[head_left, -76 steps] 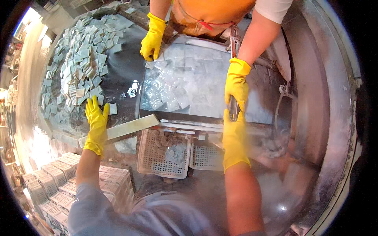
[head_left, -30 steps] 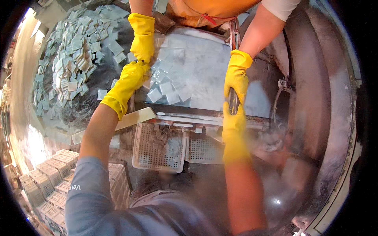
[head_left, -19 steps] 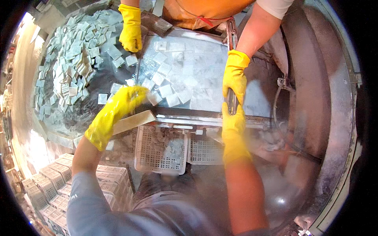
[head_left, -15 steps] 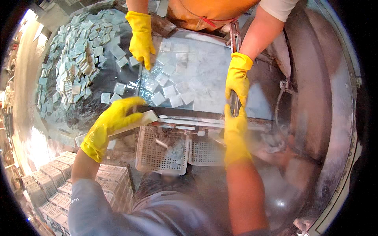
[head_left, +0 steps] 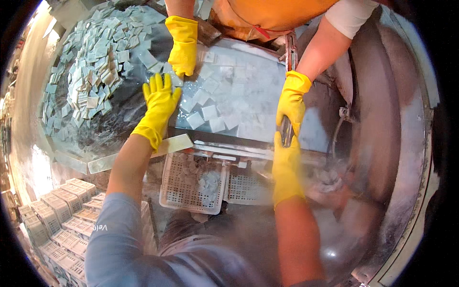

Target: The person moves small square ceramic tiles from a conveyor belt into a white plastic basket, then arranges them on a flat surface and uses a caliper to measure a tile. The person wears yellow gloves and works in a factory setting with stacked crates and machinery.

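Observation:
My left hand [head_left: 161,106], in a yellow rubber glove, is flat with its fingers stretched out. It lies at the left edge of the pale work plate [head_left: 260,93], its fingertips by a few loose square tiles [head_left: 209,113]. In a matching glove, my right hand [head_left: 288,167] is closed round the near end of a narrow metal bar [head_left: 290,48] that crosses the plate. Opposite me, a co-worker's gloved hand [head_left: 291,103] grips that bar just beyond mine. The co-worker's other glove [head_left: 183,50] presses down near the tiles, its fingertips partly hidden.
A big heap of square tiles [head_left: 98,67] covers the dark surface at the left. A pale strip [head_left: 177,144] runs along the near edge. Below hang or stand two plastic baskets [head_left: 191,184], one with fragments. Stacked crates [head_left: 62,222] fill the lower left. A curved wall [head_left: 382,110] rises at the right.
My left hand has moved away from the near-edge strip, up and forward toward the tiles, its fingers straightening. The co-worker's free hand has shifted slightly. My right hand stays on the bar.

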`<state>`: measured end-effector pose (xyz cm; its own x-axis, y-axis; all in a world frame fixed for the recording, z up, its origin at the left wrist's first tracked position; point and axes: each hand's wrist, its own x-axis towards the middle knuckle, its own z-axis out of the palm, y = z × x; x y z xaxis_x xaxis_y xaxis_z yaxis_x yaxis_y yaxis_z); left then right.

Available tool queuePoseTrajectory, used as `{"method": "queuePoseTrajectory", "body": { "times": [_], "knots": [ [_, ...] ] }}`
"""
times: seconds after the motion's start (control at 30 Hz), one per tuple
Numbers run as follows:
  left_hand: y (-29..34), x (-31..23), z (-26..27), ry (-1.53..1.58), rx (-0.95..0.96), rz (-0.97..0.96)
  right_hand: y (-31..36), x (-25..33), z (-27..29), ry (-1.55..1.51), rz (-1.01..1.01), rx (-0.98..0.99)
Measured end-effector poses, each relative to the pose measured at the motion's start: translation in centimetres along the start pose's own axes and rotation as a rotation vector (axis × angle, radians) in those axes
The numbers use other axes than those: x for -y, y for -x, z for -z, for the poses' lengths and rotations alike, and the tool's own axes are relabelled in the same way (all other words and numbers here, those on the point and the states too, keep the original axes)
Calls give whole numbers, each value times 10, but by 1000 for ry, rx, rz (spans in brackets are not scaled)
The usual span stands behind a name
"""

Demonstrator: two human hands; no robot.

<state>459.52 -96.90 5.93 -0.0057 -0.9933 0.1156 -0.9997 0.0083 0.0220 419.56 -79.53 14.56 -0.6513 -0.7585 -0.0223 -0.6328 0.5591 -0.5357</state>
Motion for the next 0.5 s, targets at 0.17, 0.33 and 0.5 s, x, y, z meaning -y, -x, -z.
{"method": "queuePoseTrajectory", "body": {
  "times": [0.17,0.33,0.5],
  "knots": [
    [-5,-47,-1,129,-59,-194,1,-2,-1,-70,-42,45],
    [12,-36,-16,61,67,-339,1,-7,-1,-68,3,9],
    [27,14,-61,1065,388,-98,-1,-5,-8,-44,9,27]
  ]
}}
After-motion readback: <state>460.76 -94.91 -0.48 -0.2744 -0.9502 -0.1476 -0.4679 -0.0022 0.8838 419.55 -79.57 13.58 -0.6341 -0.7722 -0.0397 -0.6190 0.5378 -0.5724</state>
